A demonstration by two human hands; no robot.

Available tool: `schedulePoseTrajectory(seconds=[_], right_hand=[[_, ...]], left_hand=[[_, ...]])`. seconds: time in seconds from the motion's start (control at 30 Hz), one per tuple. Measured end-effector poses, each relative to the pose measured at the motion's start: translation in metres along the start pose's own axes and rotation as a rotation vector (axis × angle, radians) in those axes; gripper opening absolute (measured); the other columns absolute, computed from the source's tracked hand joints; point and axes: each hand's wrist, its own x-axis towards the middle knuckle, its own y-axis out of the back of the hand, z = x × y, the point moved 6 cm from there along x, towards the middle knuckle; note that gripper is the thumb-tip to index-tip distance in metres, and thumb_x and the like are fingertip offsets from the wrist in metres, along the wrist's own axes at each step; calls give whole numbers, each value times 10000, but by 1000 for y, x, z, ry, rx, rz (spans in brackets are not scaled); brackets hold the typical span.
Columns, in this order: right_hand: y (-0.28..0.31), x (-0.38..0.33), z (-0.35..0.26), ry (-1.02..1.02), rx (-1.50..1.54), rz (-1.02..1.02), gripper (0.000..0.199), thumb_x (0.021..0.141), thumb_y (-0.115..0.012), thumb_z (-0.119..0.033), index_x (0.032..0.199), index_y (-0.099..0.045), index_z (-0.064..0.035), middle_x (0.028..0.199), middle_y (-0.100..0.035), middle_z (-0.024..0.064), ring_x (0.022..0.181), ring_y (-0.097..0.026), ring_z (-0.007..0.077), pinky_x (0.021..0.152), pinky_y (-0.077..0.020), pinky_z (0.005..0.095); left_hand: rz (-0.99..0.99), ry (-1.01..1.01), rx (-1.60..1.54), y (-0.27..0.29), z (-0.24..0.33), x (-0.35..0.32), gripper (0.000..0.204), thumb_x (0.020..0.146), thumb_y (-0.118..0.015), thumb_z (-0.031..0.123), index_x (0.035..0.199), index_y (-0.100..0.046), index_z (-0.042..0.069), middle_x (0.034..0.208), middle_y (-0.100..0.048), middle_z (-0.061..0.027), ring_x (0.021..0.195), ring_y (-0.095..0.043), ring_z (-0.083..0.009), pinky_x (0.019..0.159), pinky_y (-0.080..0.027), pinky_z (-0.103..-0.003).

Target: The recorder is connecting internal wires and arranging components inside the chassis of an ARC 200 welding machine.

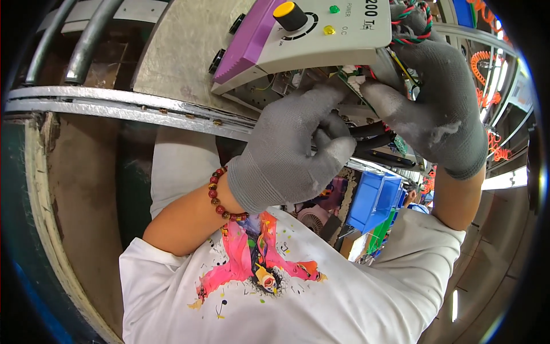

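A machine casing [338, 51] with a grey-white control panel and a purple side stands tilted before me, its near side uncovered. On its panel are a black knob with a yellow cap [290, 16], a green lamp [334, 9] and a yellow lamp [329, 30]. My left hand [292, 146], in a grey glove, reaches into the opening with curled fingers; what they pinch is hidden. Black cables [369, 135] run beside its fingertips. My right hand [441, 103], gloved too, curls its fingers round twisted red, green and black wires [424, 26]. Its thumb lies near a white connector [356, 83].
The casing rests on a worn metal plate [177, 51] beside a metal rail [114, 102]. Steel rollers [91, 40] lie at the far left. Blue bins [375, 198] stand to the right below my hands. Orange coiled hoses [481, 66] hang at the right.
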Motion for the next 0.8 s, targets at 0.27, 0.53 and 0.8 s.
schedulePoseTrajectory(seconds=[0.27, 0.53, 0.8], right_hand=[[2, 6, 2, -188, -62, -173, 428, 663, -823, -46, 1056, -664, 17, 961, -689, 159, 846, -680, 246, 757, -528, 367], [-7, 21, -4, -170, -216, -235, 332, 711, -768, -59, 1020, -684, 29, 908, -693, 156, 818, -679, 237, 742, -530, 356], [8, 22, -9, -28, -134, -238, 290, 773, -712, -86, 1018, -652, 56, 1079, -643, 191, 995, -635, 251, 846, -501, 364]], left_hand=[[-71, -30, -97, 2, -1, 3, 327, 821, -609, -32, 1144, -584, -71, 863, -581, -13, 785, -545, -52, 730, -477, -216], [-139, 26, -78, 4, 2, 5, 344, 819, -601, -39, 1163, -590, -67, 877, -603, -21, 802, -565, -57, 744, -484, -216], [-81, 54, -397, 7, 6, -2, 424, 839, -609, 25, 1237, -535, -100, 962, -659, -122, 935, -624, -111, 863, -505, -269]])
